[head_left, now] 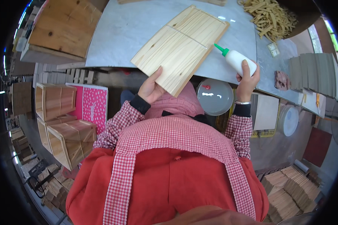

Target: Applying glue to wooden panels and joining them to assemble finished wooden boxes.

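A pale pine board (172,50) with dark knots and a thin groove across it is tilted over the near edge of the worktable (120,33). My left hand (151,88) grips its near left edge, thumb on top and the other fingers underneath. In my right hand (248,80) is a white squeeze bottle (239,62), held on its side with the fingers wrapped round it. Its green nozzle (221,49) points left at the board's right edge, close to the end of the groove. Whether the tip touches the wood I cannot tell.
Curled wood strips (270,18) heap at the far right, near stacked grey boards (313,73). A large wooden box (65,28) stands at the far left. Below the table are a round translucent tub (215,98), wooden crates (60,101) and a pink patterned box (91,105).
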A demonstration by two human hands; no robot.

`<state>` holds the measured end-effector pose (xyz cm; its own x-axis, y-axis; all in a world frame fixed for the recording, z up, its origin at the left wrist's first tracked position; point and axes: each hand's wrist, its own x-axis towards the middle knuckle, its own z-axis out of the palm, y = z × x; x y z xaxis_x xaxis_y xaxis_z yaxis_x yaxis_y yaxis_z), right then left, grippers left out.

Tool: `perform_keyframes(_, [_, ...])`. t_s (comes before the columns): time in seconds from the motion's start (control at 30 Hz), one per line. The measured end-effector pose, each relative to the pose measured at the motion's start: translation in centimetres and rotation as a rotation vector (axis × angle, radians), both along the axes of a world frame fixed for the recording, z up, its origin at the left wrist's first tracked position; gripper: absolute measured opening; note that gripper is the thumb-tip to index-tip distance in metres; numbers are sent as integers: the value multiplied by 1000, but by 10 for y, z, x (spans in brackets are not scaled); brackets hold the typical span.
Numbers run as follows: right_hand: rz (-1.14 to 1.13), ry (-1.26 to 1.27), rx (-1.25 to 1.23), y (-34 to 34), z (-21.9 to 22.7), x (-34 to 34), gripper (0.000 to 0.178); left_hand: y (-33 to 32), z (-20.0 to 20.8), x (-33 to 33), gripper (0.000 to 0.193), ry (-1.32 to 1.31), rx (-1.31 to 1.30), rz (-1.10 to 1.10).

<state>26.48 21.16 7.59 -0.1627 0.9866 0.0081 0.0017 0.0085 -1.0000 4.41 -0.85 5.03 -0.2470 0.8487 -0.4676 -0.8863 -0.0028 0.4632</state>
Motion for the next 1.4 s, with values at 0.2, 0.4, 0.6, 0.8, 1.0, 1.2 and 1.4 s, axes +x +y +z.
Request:
perform_keyframes(0.2, [-205, 196, -31, 49, -12, -16, 35, -3, 8, -2, 55, -19, -42, 24])
perform_keyframes(0.4, [-306, 125, 47, 92, -19, -32, 32, 0, 13, -1, 55, -38, -49, 18])
perform_keyframes(0.6, [-214, 48, 21, 93, -15, -28, 33, -3, 11, -3, 55, -23, -43, 34])
perform_keyframes(0.8, [-64, 49, -11, 57, 0, -16, 33, -2, 14, -2, 59, 9, -46, 80])
perform_keyframes(1.0, [100, 37, 8, 5, 19, -10, 35, 6, 18, -6, 58, 11, 30, 86])
perform_keyframes(1.2, [211, -15, 76, -40, 32, -7, 33, 7, 12, -16, 57, 9, 104, 98])
perform_keyframes(1.4, [421, -36, 184, -75, 34, -1, 37, 6, 15, -24, 55, -3, 209, 94])
